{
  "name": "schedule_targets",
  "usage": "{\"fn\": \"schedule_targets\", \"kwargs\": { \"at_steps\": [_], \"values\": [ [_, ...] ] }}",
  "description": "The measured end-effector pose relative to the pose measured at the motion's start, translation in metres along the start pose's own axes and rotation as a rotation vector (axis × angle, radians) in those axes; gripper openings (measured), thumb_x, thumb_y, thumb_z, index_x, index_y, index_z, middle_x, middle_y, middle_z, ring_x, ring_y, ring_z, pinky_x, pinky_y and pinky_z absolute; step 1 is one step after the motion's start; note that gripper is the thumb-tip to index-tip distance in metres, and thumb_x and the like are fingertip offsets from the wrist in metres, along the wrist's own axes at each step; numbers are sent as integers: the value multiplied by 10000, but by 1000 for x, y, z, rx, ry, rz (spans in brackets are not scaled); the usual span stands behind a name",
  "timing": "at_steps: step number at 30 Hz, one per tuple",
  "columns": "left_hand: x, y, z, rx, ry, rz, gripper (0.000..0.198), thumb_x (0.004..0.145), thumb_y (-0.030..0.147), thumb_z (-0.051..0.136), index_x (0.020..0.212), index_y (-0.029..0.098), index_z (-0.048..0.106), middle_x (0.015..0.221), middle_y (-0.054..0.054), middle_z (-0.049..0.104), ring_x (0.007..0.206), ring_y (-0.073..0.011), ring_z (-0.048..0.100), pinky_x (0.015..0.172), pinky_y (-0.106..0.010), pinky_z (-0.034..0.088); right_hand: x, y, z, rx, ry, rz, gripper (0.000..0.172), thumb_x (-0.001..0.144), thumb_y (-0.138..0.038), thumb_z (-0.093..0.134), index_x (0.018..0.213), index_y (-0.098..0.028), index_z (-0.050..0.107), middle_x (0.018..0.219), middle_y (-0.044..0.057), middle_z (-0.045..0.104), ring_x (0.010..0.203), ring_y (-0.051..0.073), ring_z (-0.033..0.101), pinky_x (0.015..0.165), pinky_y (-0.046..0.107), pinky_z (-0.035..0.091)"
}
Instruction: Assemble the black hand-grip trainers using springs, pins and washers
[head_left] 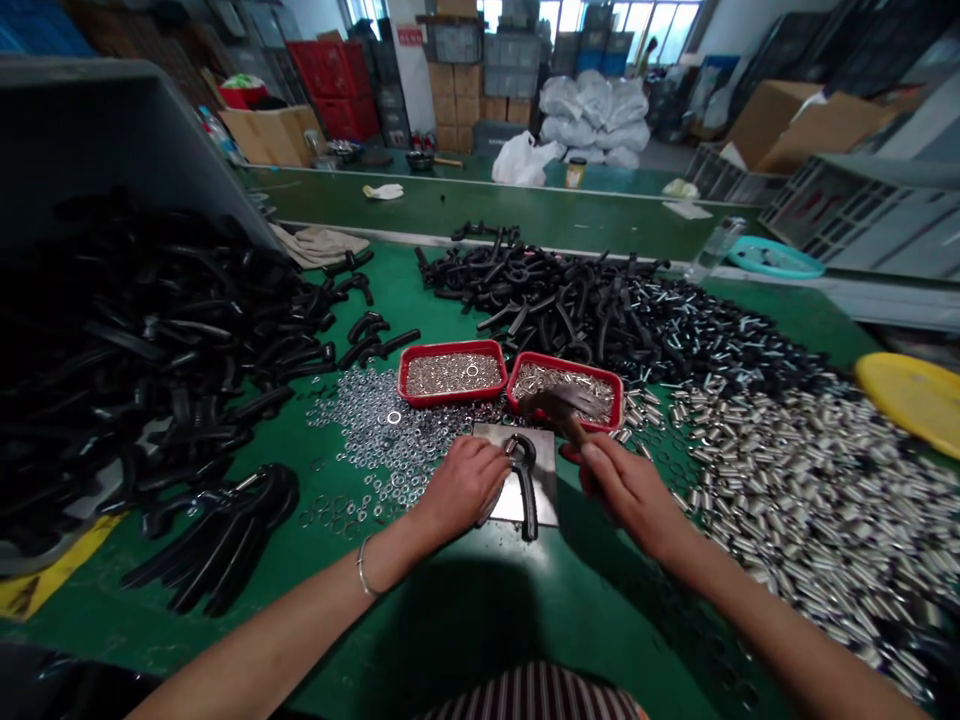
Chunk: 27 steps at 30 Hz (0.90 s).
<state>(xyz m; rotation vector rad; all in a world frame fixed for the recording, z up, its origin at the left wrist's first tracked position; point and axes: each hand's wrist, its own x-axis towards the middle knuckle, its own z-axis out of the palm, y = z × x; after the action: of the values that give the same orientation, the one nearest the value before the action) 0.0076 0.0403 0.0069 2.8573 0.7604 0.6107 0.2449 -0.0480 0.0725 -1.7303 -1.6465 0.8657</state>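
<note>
My right hand is wrapped round the handle of a hammer, its blurred head raised over the right red tray. Under it to the left, a square metal plate lies on the green table. A black curved handle rests on this plate, its hooked end at the top. At that hooked end my left hand is closed, fingers pinched on a small silver metal part against the handle. The fingers partly cover this part, so its exact kind is hidden.
Behind the plate stand a left red tray and a right red tray of tiny metal parts. Loose nuts spread leftward; metal cylinders heap rightward. Black handles pile behind; a grey bin spills more at left.
</note>
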Motion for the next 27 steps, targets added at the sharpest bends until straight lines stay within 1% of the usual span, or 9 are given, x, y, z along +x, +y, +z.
{"fn": "schedule_targets", "kwargs": {
  "at_steps": [2,6,10,15,19,21,24,26,27],
  "values": [
    [-8,4,-1,1,-29,48,260,1018,249,433,1133,142,640,1060,-110,675,1048,-250,552,931,-434,402,15,0,4,-102,1,-27,384,1021,-499,314,934,-216,560,731,32,632,660,188,601,642,298,434],
    [-8,7,1,-10,-51,31,276,1025,231,407,1102,130,653,1022,-110,673,1027,-244,552,926,-428,405,36,13,14,-148,-193,92,417,1009,-509,317,806,-216,533,625,25,594,537,183,562,569,301,408],
    [-3,7,-5,-74,-51,-38,287,1029,244,397,1046,143,665,999,-100,669,1004,-238,553,926,-421,407,34,17,13,-179,-84,3,434,1025,-501,282,851,-209,552,674,35,618,616,191,592,618,304,423],
    [-9,13,-19,-87,-21,-333,267,1021,295,426,956,159,646,966,-85,657,949,-224,578,894,-394,433,9,11,13,-288,-205,-22,440,1032,-494,268,895,-213,578,761,63,666,680,207,636,637,303,439],
    [-15,36,-17,43,-187,-548,353,931,483,572,964,137,631,939,-111,663,859,-257,619,773,-382,466,-9,19,19,-312,-205,-30,443,1008,-537,287,944,-219,588,812,78,692,760,247,673,707,339,477],
    [-13,44,-10,79,-267,-541,357,904,468,610,988,123,634,957,-126,672,859,-270,631,770,-391,470,-13,27,21,-232,-253,62,465,973,-597,331,920,-227,607,742,63,682,697,248,665,653,340,491],
    [-10,41,-8,114,-265,-453,217,922,324,581,976,123,644,956,-123,678,922,-282,619,865,-443,452,-21,43,17,40,-318,290,533,935,-677,337,881,-244,642,655,46,657,555,225,619,514,331,481],
    [-14,32,-20,134,-242,-409,170,923,277,568,940,132,656,936,-119,678,953,-291,598,897,-468,429,-32,61,11,128,-195,356,493,888,-695,421,926,-274,675,692,77,682,543,241,626,491,362,480],
    [-20,27,-32,145,-233,-411,165,923,273,568,919,138,662,926,-117,678,954,-293,588,891,-469,424,-39,74,6,114,-99,318,434,849,-678,504,966,-302,686,733,101,701,555,258,640,502,388,481]
  ]
}}
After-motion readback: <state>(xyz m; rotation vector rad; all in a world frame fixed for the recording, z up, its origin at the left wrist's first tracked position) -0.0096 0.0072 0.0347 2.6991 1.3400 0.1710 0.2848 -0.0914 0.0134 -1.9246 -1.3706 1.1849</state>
